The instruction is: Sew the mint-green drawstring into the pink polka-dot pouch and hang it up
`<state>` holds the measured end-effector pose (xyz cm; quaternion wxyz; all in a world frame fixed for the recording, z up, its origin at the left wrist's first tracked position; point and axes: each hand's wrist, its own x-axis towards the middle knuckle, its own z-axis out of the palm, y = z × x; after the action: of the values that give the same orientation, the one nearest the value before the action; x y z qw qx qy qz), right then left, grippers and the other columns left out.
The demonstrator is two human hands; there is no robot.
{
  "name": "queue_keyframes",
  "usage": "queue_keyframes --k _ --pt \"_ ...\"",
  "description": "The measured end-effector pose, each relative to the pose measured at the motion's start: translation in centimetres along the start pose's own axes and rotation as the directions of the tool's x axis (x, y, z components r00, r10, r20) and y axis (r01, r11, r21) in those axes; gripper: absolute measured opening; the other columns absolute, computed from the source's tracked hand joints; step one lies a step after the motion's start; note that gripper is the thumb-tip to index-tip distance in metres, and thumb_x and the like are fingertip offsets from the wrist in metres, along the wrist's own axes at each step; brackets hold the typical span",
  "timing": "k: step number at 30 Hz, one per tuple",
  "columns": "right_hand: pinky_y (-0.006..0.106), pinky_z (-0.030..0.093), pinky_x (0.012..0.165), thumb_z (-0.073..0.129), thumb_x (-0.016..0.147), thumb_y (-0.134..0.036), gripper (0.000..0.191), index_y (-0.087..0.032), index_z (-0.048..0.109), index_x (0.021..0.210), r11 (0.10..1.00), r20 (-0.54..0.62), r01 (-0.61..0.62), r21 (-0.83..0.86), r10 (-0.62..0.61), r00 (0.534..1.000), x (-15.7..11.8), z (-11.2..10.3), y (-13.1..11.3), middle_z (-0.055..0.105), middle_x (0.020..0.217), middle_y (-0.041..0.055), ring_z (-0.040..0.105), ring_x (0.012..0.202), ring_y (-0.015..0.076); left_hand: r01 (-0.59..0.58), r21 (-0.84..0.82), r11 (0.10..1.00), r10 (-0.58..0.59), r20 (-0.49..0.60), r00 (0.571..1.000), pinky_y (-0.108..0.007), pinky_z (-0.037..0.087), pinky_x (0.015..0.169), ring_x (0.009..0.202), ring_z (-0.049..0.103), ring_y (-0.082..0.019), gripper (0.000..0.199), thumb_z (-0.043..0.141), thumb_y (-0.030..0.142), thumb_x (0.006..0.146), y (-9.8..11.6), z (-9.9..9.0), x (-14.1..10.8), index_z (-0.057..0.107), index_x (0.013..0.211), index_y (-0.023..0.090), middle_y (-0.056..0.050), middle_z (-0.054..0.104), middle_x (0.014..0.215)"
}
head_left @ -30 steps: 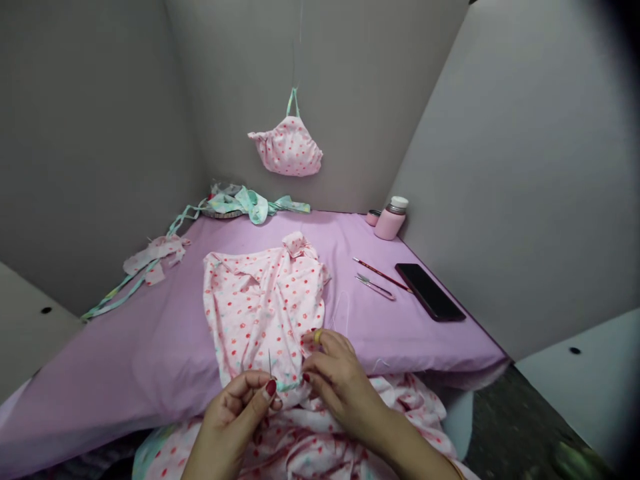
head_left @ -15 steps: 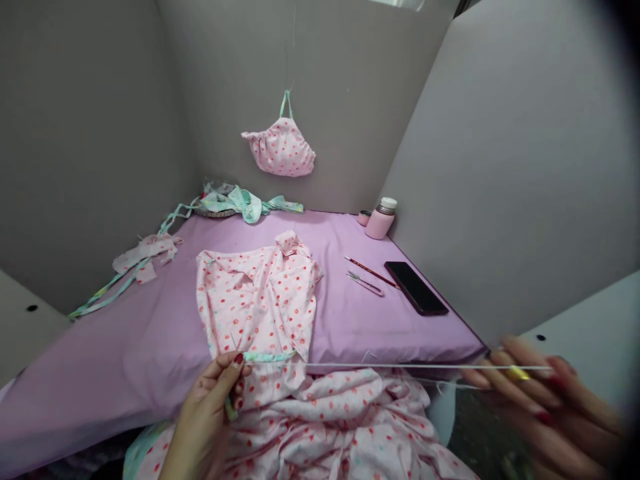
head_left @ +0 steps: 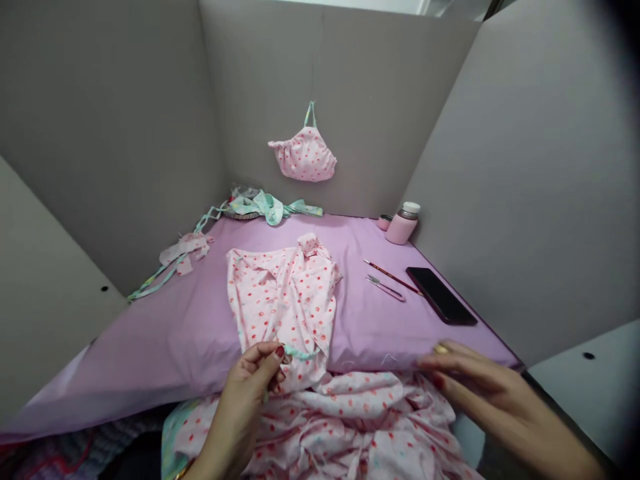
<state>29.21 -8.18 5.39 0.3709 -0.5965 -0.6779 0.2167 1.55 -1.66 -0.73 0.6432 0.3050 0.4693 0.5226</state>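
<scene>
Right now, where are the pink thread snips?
Head view, right half: the pink thread snips lie on the purple cloth, between the dotted fabric and the black phone, just in front of the slim red stick.

On my feed, dotted garment [head_left: 285,293] at centre: thin cloth, matt, creased. Green trim [head_left: 301,353] near its lower edge: cloth too, puckered. Dotted heap [head_left: 350,427], bottom centre: same soft matt cloth, heavily rumpled. Purple cover [head_left: 185,340]: matt cloth, mostly smooth, few wrinkles. Right of centre I get a phone [head_left: 440,295], smooth dark screen; snips [head_left: 385,288], metal-looking blades. Bottle [head_left: 401,229], upper right: smooth, white cap looks plastic. Grey panels [head_left: 360,87] behind: smooth, matt, material I can't tell.
</scene>
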Motion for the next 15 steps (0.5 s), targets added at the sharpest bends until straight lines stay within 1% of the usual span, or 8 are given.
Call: queue_keyframes --k 2,4,5,7,8,10,13,15 --pt "0.024 0.045 0.062 0.052 0.084 -0.035 0.023 -0.021 0.068 0.09 0.989 0.08 0.004 0.148 -0.015 0.997 2.6 3.7 -2.3 0.059 0.077 0.005 0.057 0.07 0.0148 -0.005 0.106 0.994 -0.002 0.066 0.998 -0.019 0.034 0.045 0.045 0.044 -0.008 0.024 0.075 0.033 0.059 0.3 0.3 -0.4 0.065 0.071 0.015 0.004 0.055 0.051" --pt "0.024 0.044 0.064 0.057 0.081 -0.028 0.019 -0.019 0.067 0.093 0.973 0.196 0.001 0.231 -0.047 0.979 4.7 7.6 -3.9 0.058 0.076 0.0037 0.056 0.07 0.0138 -0.023 0.205 0.979 -0.005 0.138 0.99 -0.02 0.033 0.047 0.047 0.044 -0.009 0.022 0.073 0.034 0.06 0.5 0.5 -0.6 0.065 0.069 0.014 0.003 0.056 0.054" --pt "0.023 0.043 0.064 0.058 0.08 -0.026 0.017 -0.017 0.067 0.092 0.964 0.219 0.021 0.266 -0.082 0.972 5.4 9.4 -4.4 0.058 0.075 0.0033 0.055 0.069 0.0133 -0.039 0.24 0.97 -0.002 0.167 0.986 -0.021 0.033 0.048 0.048 0.044 -0.009 0.022 0.072 0.034 0.061 0.5 0.5 -0.6 0.065 0.067 0.014 0.002 0.056 0.055" --pt "0.023 0.041 0.064 0.059 0.079 -0.023 0.012 -0.015 0.068 0.081 0.945 0.257 0.05 0.323 -0.138 0.956 6.4 12.2 -4.7 0.059 0.071 0.0028 0.054 0.068 0.0128 -0.067 0.282 0.957 0.007 0.206 0.979 -0.021 0.032 0.049 0.05 0.043 -0.01 0.02 0.07 0.033 0.062 0.5 0.4 -0.6 0.063 0.064 0.014 0.002 0.055 0.055" --pt "0.023 0.04 0.063 0.059 0.079 -0.024 0.014 -0.014 0.067 0.075 0.929 0.274 0.03 0.368 -0.14 0.951 6.7 13.1 -4.6 0.059 0.068 0.0025 0.054 0.066 0.0124 -0.066 0.291 0.954 0.002 0.214 0.977 -0.021 0.032 0.049 0.051 0.042 -0.009 0.02 0.069 0.033 0.063 0.5 0.2 -0.5 0.063 0.063 0.014 0.003 0.053 0.055" --pt "0.022 0.038 0.058 0.059 0.08 -0.028 0.021 -0.012 0.063 0.067 0.868 0.333 -0.099 0.487 -0.079 0.94 6.9 14.1 -3.9 0.057 0.063 0.0017 0.051 0.061 0.0113 -0.024 0.296 0.955 -0.042 0.215 0.976 -0.02 0.03 0.048 0.05 0.04 -0.009 0.021 0.068 0.034 0.063 0.3 0.0 -0.3 0.062 0.066 0.014 0.004 0.051 0.054" --pt "0.022 0.037 0.054 0.062 0.078 -0.035 0.025 -0.012 0.06 0.067 0.723 0.435 -0.312 0.617 0.018 0.9 6.9 14.4 -2.8 0.057 0.06 0.0009 0.049 0.055 0.0104 0.07 0.268 0.961 -0.131 0.217 0.967 -0.02 0.027 0.046 0.046 0.038 -0.008 0.025 0.068 0.037 0.062 0.0 -0.3 0.0 0.062 0.068 0.014 0.004 0.049 0.052" --pt "0.022 0.037 0.055 0.063 0.076 -0.037 0.026 -0.012 0.06 0.068 0.663 0.465 -0.367 0.653 0.031 0.885 6.9 14.5 -2.4 0.057 0.059 0.0008 0.05 0.055 0.011 0.097 0.235 0.967 -0.15 0.221 0.964 -0.02 0.027 0.046 0.046 0.038 -0.008 0.028 0.068 0.041 0.063 -0.2 -0.3 0.3 0.061 0.066 0.014 0.004 0.049 0.051"
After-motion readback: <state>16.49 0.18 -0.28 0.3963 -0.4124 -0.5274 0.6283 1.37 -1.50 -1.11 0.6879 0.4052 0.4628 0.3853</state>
